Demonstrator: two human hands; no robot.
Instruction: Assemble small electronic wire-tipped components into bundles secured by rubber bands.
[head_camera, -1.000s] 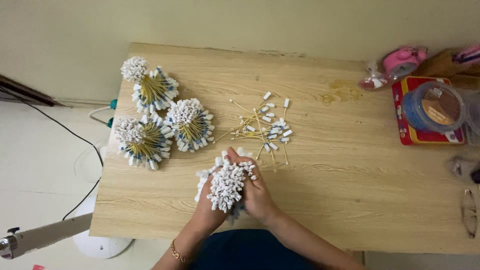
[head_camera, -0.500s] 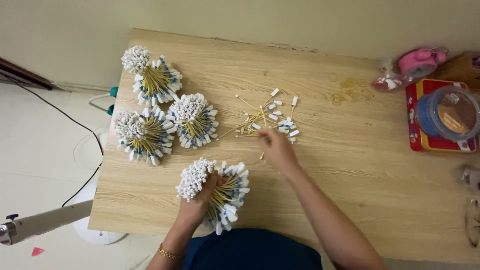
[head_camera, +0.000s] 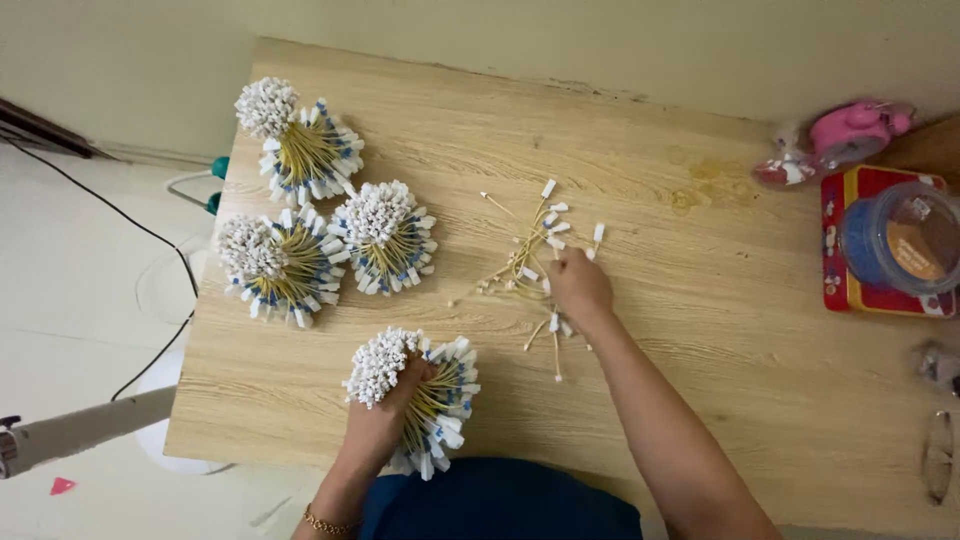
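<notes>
Wooden table (head_camera: 700, 330), three tagged-stick bundles (head_camera: 385, 235) alongside.

Clutched in the left grip (head_camera: 385, 425): a round bundle of sticks (head_camera: 420, 400), white tips bunched at one end, fanned out at the other. Under the right grip (head_camera: 578, 285): loose sticks (head_camera: 525, 262), thin, yellowish, white-tagged, scattered flat.

Home piecework station, not factory: light wooden table (head_camera: 700, 330) against plain wall; pink toy (head_camera: 850, 128) upper right; tiled floor with loose cable (head_camera: 110, 215) at left; finished stick bundles (head_camera: 330, 215) upper left.
</notes>
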